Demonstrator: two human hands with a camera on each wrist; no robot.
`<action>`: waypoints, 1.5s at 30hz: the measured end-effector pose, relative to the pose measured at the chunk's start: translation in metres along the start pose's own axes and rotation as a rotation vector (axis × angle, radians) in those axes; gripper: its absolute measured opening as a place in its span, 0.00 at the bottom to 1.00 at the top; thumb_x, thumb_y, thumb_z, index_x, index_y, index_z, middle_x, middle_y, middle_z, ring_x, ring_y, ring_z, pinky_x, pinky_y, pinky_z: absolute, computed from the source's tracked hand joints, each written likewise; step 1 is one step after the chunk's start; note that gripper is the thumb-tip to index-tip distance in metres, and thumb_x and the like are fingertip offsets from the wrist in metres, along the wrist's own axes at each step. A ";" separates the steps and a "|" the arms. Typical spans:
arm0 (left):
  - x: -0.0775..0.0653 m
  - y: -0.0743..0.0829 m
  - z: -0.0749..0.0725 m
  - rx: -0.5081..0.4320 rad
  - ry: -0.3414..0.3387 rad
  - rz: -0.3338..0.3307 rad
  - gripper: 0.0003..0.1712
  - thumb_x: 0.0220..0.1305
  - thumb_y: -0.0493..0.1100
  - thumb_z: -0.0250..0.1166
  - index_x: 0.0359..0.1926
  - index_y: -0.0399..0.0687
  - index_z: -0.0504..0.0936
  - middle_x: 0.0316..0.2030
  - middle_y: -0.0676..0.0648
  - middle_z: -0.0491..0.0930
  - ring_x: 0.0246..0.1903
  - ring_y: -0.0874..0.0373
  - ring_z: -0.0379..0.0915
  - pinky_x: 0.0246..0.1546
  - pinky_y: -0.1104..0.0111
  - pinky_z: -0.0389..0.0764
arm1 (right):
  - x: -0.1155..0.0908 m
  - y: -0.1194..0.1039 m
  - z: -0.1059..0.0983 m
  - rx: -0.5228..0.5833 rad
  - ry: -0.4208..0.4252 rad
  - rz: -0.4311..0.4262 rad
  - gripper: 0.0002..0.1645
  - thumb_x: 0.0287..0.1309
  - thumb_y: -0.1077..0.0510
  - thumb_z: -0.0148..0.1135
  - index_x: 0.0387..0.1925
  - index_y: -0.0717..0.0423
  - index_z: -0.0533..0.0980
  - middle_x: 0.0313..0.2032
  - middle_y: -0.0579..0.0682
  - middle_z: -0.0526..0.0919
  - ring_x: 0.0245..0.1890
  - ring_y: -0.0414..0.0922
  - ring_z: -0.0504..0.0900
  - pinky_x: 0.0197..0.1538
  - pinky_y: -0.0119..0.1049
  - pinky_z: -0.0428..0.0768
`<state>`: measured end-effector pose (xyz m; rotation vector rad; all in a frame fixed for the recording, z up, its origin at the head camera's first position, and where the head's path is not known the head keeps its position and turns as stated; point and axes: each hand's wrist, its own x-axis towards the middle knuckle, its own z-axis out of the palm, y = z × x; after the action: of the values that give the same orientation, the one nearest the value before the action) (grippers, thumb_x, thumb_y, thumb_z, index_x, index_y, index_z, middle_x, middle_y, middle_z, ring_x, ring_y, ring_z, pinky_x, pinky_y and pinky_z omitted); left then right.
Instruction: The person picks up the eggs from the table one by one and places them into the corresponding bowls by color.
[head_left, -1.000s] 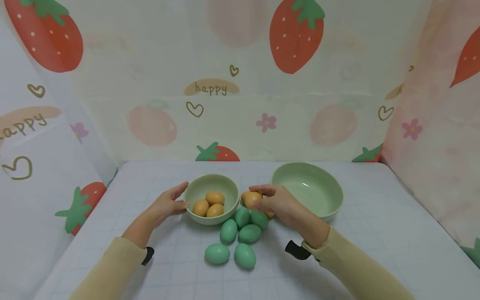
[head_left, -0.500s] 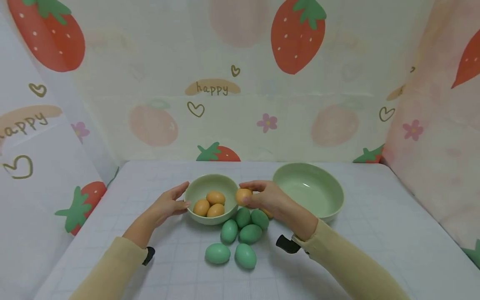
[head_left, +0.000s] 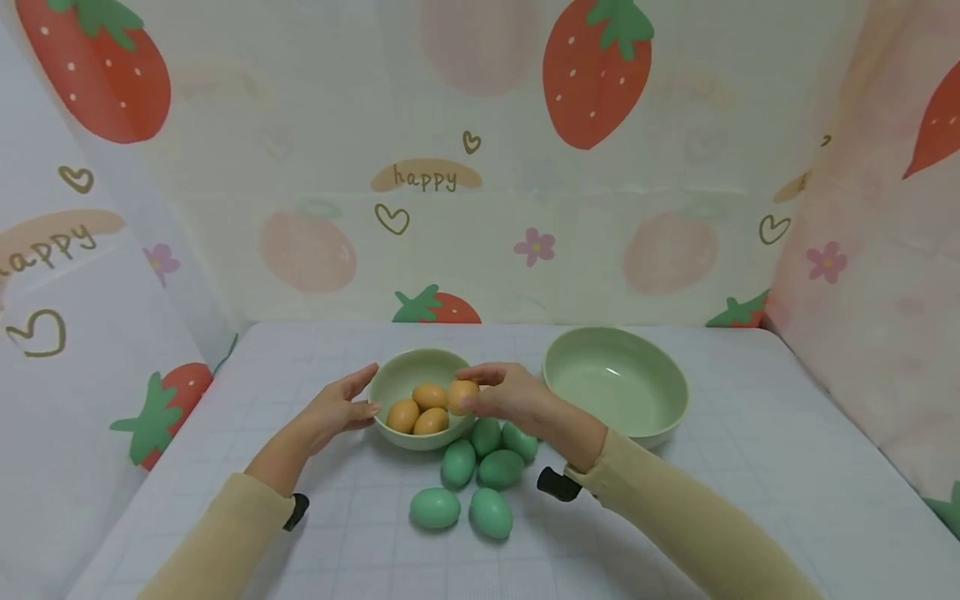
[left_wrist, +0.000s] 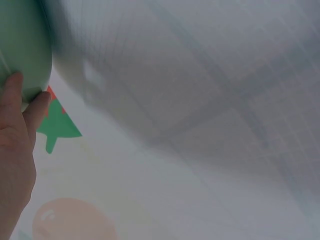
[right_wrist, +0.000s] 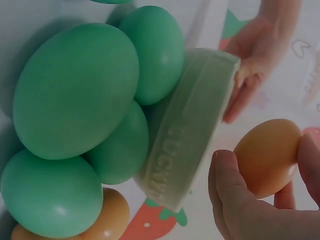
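Observation:
My right hand (head_left: 517, 398) pinches a brown egg (right_wrist: 269, 155) between thumb and fingertips, over the right side of the small light green bowl (head_left: 416, 442). Three more brown eggs (head_left: 402, 415) lie in that bowl. With fingers spread and fairly straight, my left hand (head_left: 330, 412) touches the bowl's left side at the rim. In the left wrist view, fingertips (left_wrist: 15, 82) rest against the green wall. Several green eggs (head_left: 500, 468) lie on the table in front of the bowl. Another brown egg (right_wrist: 112, 215) shows behind them in the right wrist view; my right hand hides it from the head view.
A larger light green bowl (head_left: 615, 387) stands at the back right, with no eggs visible inside. The table (head_left: 315, 550) has a pale checked cloth. Strawberry-printed sheeting (head_left: 480, 250) encloses it at the back and both sides.
My right hand has moved left with the brown egg, from beside the small bowl to over its right rim. The left hand and the bowl have stayed in place.

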<state>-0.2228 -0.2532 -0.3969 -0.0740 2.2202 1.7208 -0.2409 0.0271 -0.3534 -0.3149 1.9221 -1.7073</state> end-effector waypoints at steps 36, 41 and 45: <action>-0.002 0.000 -0.001 0.007 -0.006 0.018 0.44 0.67 0.30 0.58 0.76 0.40 0.42 0.75 0.36 0.38 0.71 0.37 0.44 0.58 0.58 0.74 | 0.051 0.002 0.047 -0.377 -0.063 -0.048 0.22 0.51 0.67 0.72 0.51 0.59 0.82 0.45 0.50 0.85 0.41 0.40 0.78 0.44 0.27 0.78; -0.002 0.000 -0.001 0.011 -0.013 0.027 0.44 0.68 0.30 0.58 0.76 0.40 0.42 0.75 0.36 0.38 0.71 0.36 0.45 0.58 0.57 0.73 | 0.055 0.004 0.049 -0.447 -0.105 -0.075 0.22 0.51 0.65 0.72 0.51 0.58 0.82 0.45 0.49 0.85 0.40 0.39 0.76 0.43 0.25 0.77; -0.002 -0.001 -0.002 0.003 -0.019 0.032 0.45 0.67 0.31 0.59 0.76 0.40 0.42 0.75 0.36 0.37 0.71 0.37 0.45 0.59 0.56 0.72 | 0.058 0.005 0.051 -0.500 -0.128 -0.088 0.21 0.50 0.66 0.73 0.49 0.58 0.83 0.45 0.48 0.84 0.40 0.39 0.75 0.43 0.26 0.75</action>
<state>-0.2208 -0.2553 -0.3971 -0.0214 2.2212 1.7277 -0.2606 -0.0442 -0.3747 -0.6847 2.2419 -1.1982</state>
